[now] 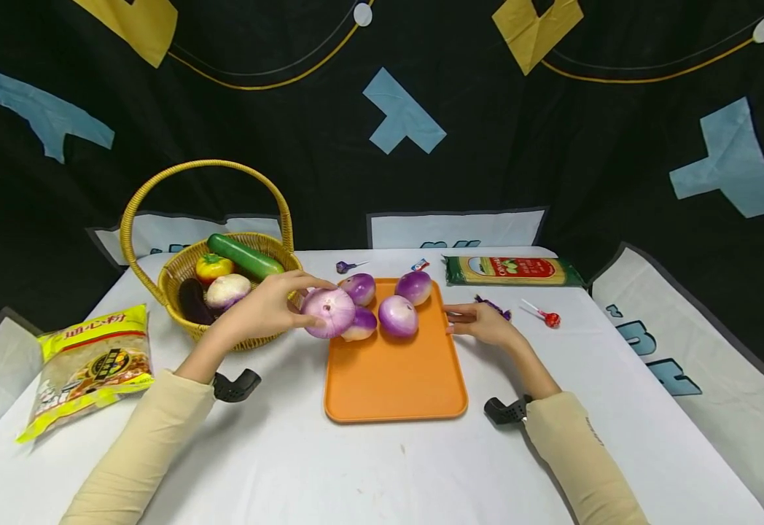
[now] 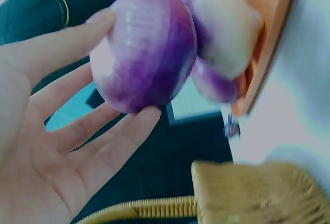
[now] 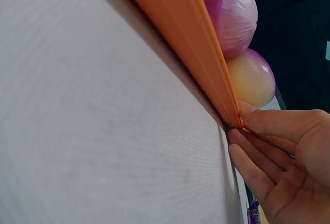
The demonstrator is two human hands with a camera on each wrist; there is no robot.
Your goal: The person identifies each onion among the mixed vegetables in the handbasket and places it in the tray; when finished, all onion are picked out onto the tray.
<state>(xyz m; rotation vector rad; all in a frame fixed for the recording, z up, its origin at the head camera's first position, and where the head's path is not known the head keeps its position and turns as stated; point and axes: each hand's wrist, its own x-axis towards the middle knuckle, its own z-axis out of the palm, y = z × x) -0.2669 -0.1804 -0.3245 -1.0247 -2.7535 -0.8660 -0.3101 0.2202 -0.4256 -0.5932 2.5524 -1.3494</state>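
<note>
My left hand (image 1: 273, 306) holds a red onion (image 1: 329, 312) between thumb and fingertips, over the left edge of an orange tray (image 1: 395, 386). In the left wrist view the onion (image 2: 147, 49) is glossy purple, and the thumb and fingers bend round its side. Several other purple-and-white round vegetables (image 1: 398, 316) sit on the back half of the tray; the held onion partly covers one. My right hand (image 1: 483, 323) is at the tray's right edge. The right wrist view shows its thumb on the tray rim (image 3: 227, 100) and its fingers below, pinching it.
Left of the tray stands a handled wicker basket (image 1: 251, 343) with a cucumber (image 1: 246, 257), an eggplant (image 1: 193, 300) and other vegetables. A yellow food bag (image 1: 96, 368) lies far left. Behind right are a green pasta packet (image 1: 513, 270) and a red lollipop (image 1: 551, 319).
</note>
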